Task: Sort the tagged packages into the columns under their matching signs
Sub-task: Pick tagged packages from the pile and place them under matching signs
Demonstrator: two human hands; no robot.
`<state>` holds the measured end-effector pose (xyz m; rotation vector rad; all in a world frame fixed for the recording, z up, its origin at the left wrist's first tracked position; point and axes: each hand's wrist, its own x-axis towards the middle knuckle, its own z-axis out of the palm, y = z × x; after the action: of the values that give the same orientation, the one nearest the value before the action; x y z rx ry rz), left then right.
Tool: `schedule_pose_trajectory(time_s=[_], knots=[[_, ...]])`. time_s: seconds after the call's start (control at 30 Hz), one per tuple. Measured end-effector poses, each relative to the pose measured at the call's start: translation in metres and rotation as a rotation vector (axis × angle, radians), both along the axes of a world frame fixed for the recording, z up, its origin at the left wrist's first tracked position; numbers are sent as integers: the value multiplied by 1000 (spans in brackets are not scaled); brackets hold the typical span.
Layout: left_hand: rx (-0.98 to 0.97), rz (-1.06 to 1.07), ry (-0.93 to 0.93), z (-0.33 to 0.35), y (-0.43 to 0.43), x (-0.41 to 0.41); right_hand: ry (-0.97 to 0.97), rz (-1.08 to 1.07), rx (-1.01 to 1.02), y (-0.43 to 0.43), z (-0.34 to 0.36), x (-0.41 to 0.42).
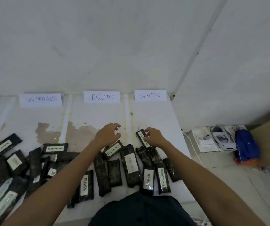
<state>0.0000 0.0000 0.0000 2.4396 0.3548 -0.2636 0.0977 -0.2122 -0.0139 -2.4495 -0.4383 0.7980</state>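
The package tagged ON PROGRESS [140, 135] sits well below the WAITING sign [150, 95], in the wrong column, pinched by the right hand [153, 138], seemingly to read and move it, while the left hand [109, 135], lower-left of that sign, hovers slack and empty.

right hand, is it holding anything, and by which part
The right hand pinches the black package tagged ON PROGRESS along its right edge, near the far end. The left hand holds nothing.

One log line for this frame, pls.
phase: sorting | right hand: grips ON PROGRESS package | left hand: open, empty | pile: unsorted
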Motion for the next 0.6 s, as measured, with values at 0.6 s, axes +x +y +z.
schedule_pose_trajectory(time_s=[0.6], knots=[[-134, 158, 46, -40, -56, -7, 17, -69, -89, 15, -43, 11]])
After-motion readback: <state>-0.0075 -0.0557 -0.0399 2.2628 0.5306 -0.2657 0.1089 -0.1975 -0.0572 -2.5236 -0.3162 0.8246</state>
